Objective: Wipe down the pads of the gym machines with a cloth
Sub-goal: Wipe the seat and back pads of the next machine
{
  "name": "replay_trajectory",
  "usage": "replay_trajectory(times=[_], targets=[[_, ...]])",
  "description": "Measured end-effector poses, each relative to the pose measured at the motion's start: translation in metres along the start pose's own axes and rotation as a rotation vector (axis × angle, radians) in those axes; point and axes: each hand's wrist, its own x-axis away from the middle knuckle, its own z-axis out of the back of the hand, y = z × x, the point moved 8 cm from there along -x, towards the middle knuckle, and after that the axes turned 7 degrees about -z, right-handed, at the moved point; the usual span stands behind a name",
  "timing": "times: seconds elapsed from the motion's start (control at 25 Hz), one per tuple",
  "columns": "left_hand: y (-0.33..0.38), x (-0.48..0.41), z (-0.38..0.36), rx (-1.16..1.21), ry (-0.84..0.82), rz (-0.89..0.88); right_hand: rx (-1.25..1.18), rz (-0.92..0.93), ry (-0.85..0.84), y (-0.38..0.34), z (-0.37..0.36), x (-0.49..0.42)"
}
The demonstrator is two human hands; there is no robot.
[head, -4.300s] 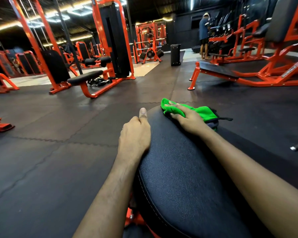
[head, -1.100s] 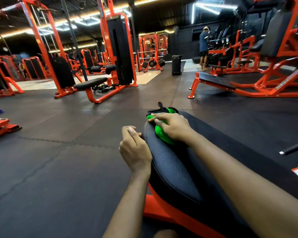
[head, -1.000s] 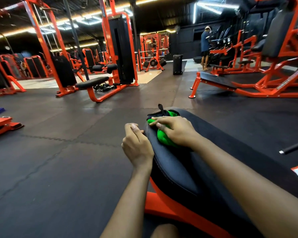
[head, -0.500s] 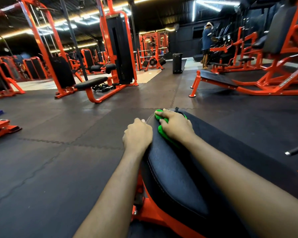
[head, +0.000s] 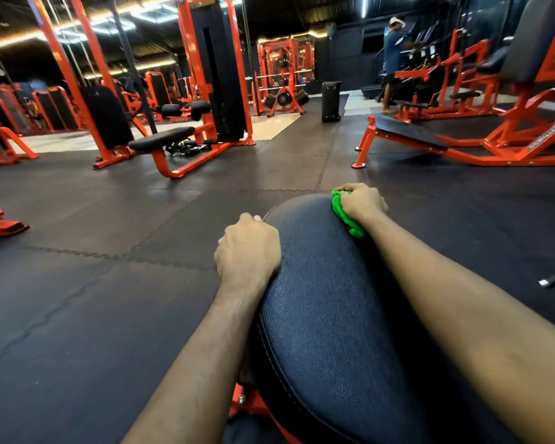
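Observation:
A long black padded bench pad (head: 327, 309) on an orange frame runs away from me in the lower middle of the head view. My right hand (head: 361, 201) grips a bunched bright green cloth (head: 342, 213) against the pad's far right end. Most of the cloth is hidden under that hand. My left hand (head: 247, 248) is curled over the pad's left edge, holding it, with the fingers wrapped down the side.
Dark rubber floor mats surround the bench. An orange cable machine with a black seat (head: 161, 139) stands at left, a low orange bench frame (head: 407, 133) at right. A black bin (head: 330, 100) is beyond. A person in blue (head: 393, 56) stands far back.
My right hand has slid the green cloth from the pad's far middle toward its right edge. My left hand stays gripping the left edge.

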Motion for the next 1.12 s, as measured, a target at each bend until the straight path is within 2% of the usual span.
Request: replay_trajectory(times=[0.36, 0.52, 0.68, 0.84, 1.12], targets=[[-0.001, 0.003, 0.002, 0.085, -0.002, 0.002, 0.166, 0.087, 0.084, 0.05, 0.037, 0.121], [-0.006, 0.001, 0.0, 0.113, 0.018, 0.003, 0.148, 0.148, 0.125, 0.064, 0.045, 0.163], [-0.008, -0.003, -0.002, 0.115, 0.06, -0.001, 0.097, 0.155, 0.165, 0.027, 0.035, 0.113], [-0.007, 0.0, 0.002, 0.118, 0.098, -0.004, 0.065, 0.218, 0.089, -0.05, 0.012, 0.071], [-0.014, 0.03, 0.043, 0.323, 0.18, 0.033, 0.047, 0.435, 0.007, -0.071, 0.015, 0.157]])
